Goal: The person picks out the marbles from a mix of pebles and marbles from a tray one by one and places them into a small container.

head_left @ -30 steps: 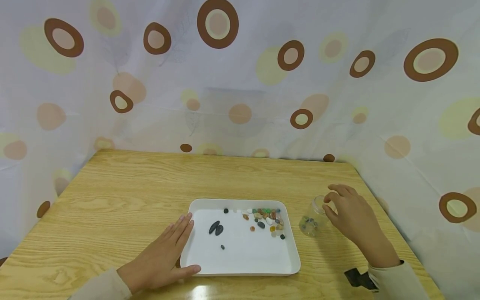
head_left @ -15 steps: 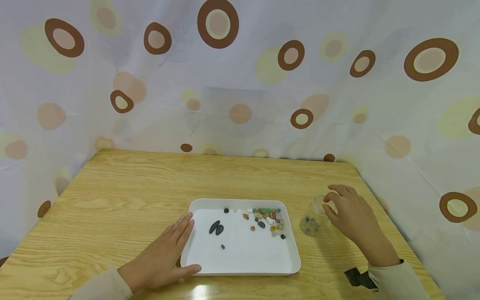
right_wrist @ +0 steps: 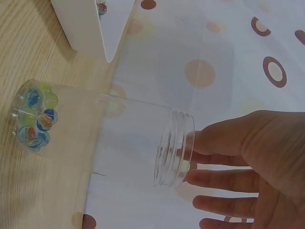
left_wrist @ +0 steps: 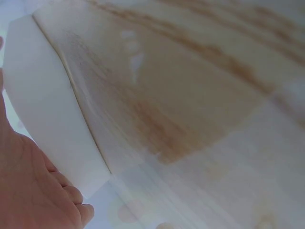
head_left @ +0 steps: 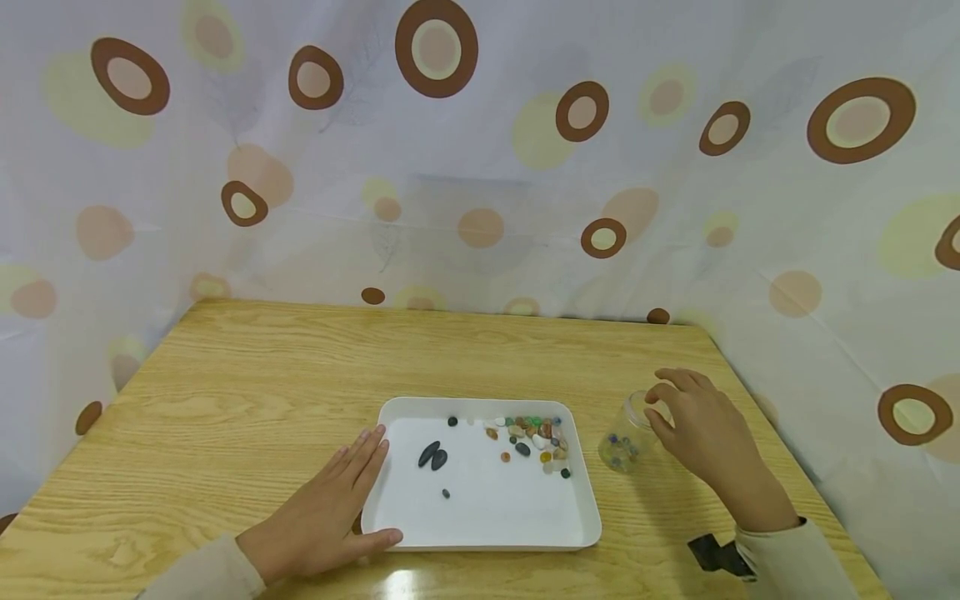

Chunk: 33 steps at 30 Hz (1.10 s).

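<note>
The left hand (head_left: 322,508) lies flat along the left side of a white tray (head_left: 480,529). Its straight fingers touch the rim, and the thumb rests at the front left corner. In the left wrist view, fingers (left_wrist: 52,191) lie along the outside of the tray wall. To the right of the tray, a clear screw-neck jar (right_wrist: 138,129) stands on the table. Several coloured glass marbles (right_wrist: 35,117) lie at its bottom. The right hand (head_left: 705,433) pinches the jar's rim with thumb and index finger; its other fingers are spread apart beside the mouth.
Small coloured stones (head_left: 536,429) cluster in the tray's far right corner. Black pebbles (head_left: 433,454) and other single stones lie further left in it. A wooden table (head_left: 300,358) meets a patterned cloth (head_left: 480,167) behind. Something black (head_left: 720,557) is beside the right sleeve.
The marbles have shifted about at the bottom of the jar. Both hands, the jar and the tray stay where they were.
</note>
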### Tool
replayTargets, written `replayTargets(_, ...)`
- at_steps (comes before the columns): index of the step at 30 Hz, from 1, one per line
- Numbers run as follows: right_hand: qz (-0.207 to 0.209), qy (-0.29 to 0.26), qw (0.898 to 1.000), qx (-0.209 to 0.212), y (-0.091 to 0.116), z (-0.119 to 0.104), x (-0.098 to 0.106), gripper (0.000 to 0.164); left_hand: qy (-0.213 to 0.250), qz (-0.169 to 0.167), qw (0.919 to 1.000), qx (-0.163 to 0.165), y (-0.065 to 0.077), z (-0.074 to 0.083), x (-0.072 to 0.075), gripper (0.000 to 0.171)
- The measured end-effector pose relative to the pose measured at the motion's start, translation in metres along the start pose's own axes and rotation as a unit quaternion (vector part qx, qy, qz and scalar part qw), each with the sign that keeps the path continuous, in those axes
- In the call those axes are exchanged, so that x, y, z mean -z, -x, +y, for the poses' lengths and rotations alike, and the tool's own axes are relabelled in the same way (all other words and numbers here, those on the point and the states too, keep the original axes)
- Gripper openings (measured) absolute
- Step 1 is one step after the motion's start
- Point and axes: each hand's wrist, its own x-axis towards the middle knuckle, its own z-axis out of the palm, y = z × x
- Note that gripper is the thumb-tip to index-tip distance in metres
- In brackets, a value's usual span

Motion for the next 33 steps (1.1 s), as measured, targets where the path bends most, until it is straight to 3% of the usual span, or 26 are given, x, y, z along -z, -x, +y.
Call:
replayTargets(16, 0.027, -0.017, 0.999, 0.029, -0.012, -0.011, -0.006, 0.017, 0.001, 0.000, 1.0000, 0.007, 0.000, 0.000, -0.001, 0.101)
replayTargets(25, 0.046, -0.015, 0.994, 0.095, -0.027, -0.031, -0.018, 0.017, 0.002, 0.000, 0.9999, 0.011, 0.001, 0.000, -0.001, 0.101)
replayTargets(33, 0.008, 0.003, 0.994, 0.104, -0.035, -0.049, -0.040, 0.019, 0.002, -0.005, 0.9999, 0.011, 0.000, 0.000, 0.000, 0.101)
